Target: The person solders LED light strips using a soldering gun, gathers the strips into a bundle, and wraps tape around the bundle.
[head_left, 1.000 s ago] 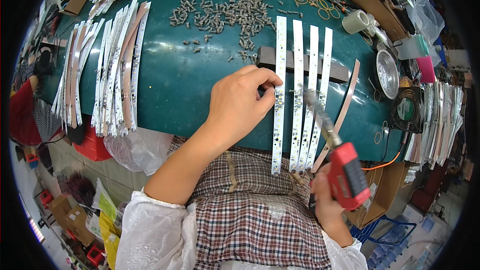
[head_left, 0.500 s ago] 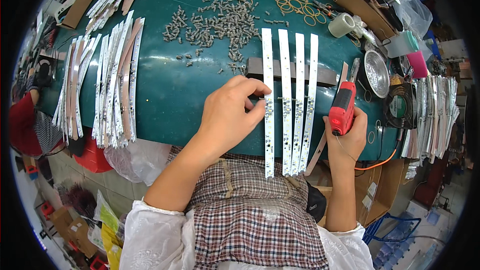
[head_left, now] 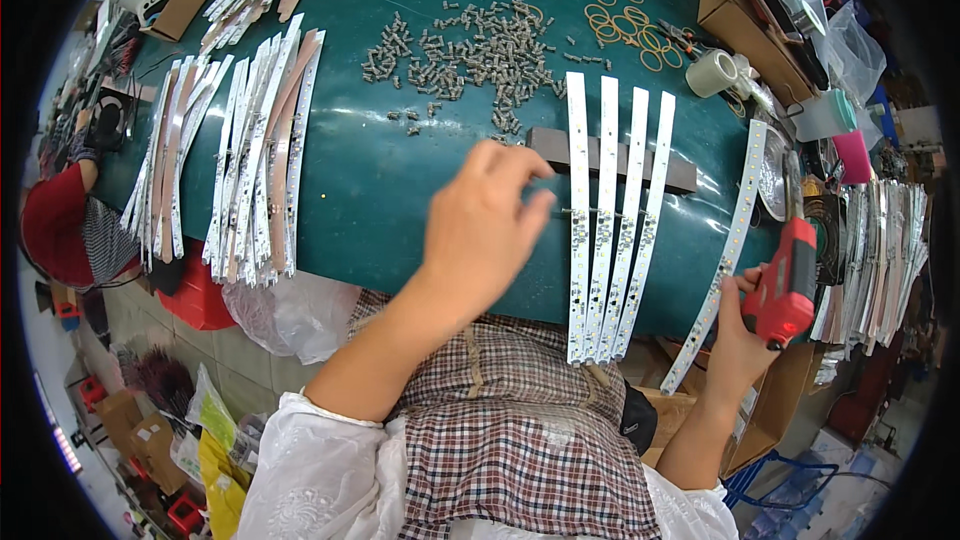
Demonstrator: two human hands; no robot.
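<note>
My right hand [head_left: 742, 350] is closed round a red and black soldering gun [head_left: 785, 285], its metal tip pointing away from me. The same hand's fingers also grip a long white LED strip board [head_left: 741, 210], which slants along its left side. My left hand [head_left: 485, 225], slightly blurred, hovers left of a row of several LED strip boards [head_left: 579, 230]. Its thumb and forefinger are apart, with nothing visible between them. The row rests across a dark bar [head_left: 548, 147], near ends jutting past the table edge. Thin dark pins show between the boards.
Small grey metal parts [head_left: 490, 55] lie heaped at the far middle, beside yellow rubber bands [head_left: 625, 22]. Bundled strips [head_left: 255, 160] stand at the left, more [head_left: 870, 260] at the far right. A tape roll [head_left: 712, 74] and a metal bowl [head_left: 773, 175] sit at right.
My right hand has moved right with the soldering gun and strip board; the board now shows its white LED face. My left hand has come away from the row's leftmost board. The view has shifted.
</note>
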